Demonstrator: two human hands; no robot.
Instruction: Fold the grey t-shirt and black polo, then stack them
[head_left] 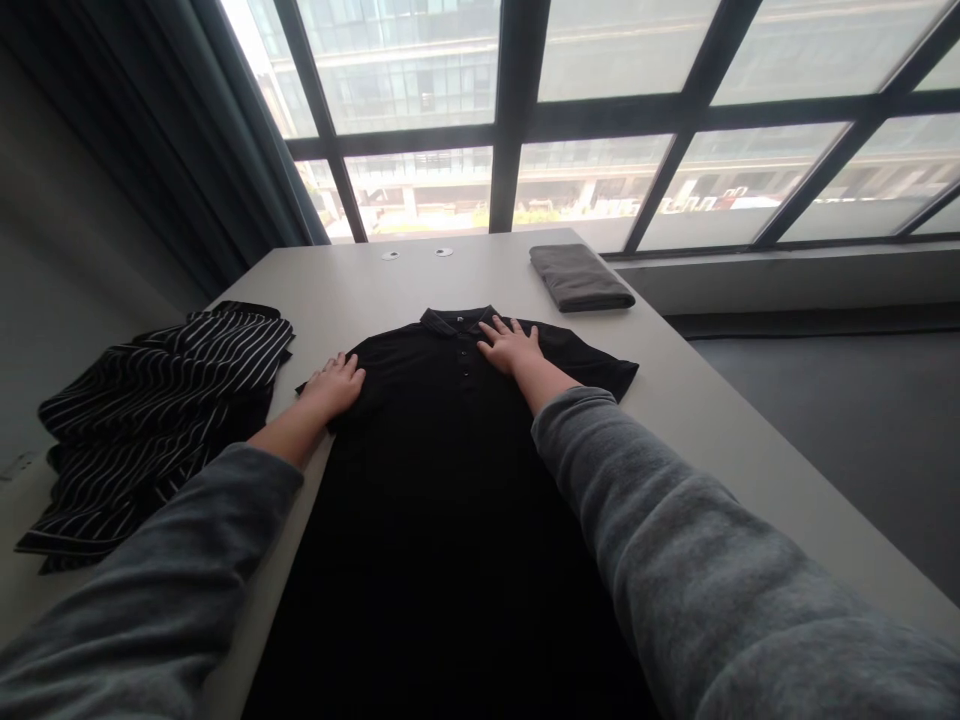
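A black polo shirt (450, 500) lies spread front side up, its collar toward the far end and its lower part running out of view at the bottom. My left hand (334, 385) rests on the shirt's left sleeve area, fingers stretched out. Just below the collar, on the right shoulder, my right hand (511, 345) lies flat with its fingers spread. Neither hand grips the fabric visibly. A short row of buttons (465, 365) shows between the hands.
The shirt lies on a white table (720, 440). To the left is a crumpled black-and-white striped garment (172, 400). A folded grey cloth (581, 278) sits at the far right edge. Two round inserts are set near the far edge; beyond stand windows and a dark curtain (187, 130).
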